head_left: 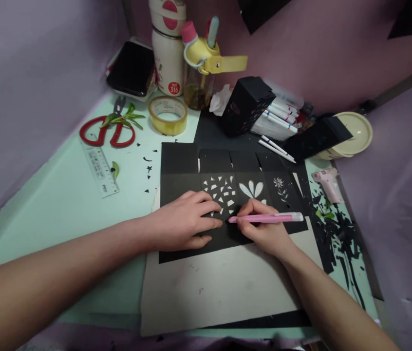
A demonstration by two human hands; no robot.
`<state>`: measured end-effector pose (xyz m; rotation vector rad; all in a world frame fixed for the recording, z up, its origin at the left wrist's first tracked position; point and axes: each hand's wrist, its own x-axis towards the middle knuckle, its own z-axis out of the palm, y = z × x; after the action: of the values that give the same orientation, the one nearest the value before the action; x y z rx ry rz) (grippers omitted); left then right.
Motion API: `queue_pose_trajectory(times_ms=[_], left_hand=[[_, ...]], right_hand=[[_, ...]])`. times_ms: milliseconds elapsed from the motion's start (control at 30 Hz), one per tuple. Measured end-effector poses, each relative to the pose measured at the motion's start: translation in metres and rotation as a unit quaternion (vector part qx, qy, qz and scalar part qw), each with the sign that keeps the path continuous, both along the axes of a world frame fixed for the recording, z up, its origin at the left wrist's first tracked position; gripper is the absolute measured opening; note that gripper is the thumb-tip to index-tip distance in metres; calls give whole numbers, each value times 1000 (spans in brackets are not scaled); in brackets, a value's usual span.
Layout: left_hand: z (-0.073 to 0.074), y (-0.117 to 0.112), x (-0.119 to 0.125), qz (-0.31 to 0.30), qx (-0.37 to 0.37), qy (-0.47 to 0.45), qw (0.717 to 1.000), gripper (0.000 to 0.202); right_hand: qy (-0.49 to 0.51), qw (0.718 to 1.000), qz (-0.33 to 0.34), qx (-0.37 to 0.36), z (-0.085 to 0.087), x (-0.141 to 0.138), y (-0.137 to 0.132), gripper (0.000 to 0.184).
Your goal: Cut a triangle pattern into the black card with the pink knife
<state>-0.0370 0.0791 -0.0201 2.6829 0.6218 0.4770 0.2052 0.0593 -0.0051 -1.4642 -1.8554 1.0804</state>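
A black paper sheet (180, 165) with cut-out triangles, a petal shape and a small flower lies on a grey cutting board (213, 287). My left hand (182, 222) rests flat on the sheet, fingers stretched toward the triangle cut-outs. My right hand (264, 231) is closed around a pink craft knife (275, 218), held almost level, its tip touching the black paper just below the triangles, close to my left fingertips.
Red scissors (105, 131), a clear ruler (100, 168) and a tape roll (168, 114) lie at the back left. Bottles (169, 44), a black paper box (244, 105), markers (279, 119), a cream lid (355, 131) and a small glue gun (328, 183) stand behind. Black scraps (337, 234) litter the right.
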Motion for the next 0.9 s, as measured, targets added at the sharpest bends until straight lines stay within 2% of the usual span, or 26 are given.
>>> queue_pose_trajectory(times_ms=[200, 500, 700, 900], left_hand=[[2, 0, 0, -3, -7, 10, 1000, 30], [0, 0, 1, -2, -10, 2, 1000, 29], [1, 0, 0, -3, -7, 11, 1000, 31], [1, 0, 0, -5, -6, 15, 1000, 30]], right_hand=[[5, 1000, -15, 15, -2, 1, 1, 15], [3, 1000, 18, 15, -1, 0, -3, 13], [21, 999, -8, 42, -3, 0, -1, 17], [14, 999, -3, 36, -4, 2, -1, 15]])
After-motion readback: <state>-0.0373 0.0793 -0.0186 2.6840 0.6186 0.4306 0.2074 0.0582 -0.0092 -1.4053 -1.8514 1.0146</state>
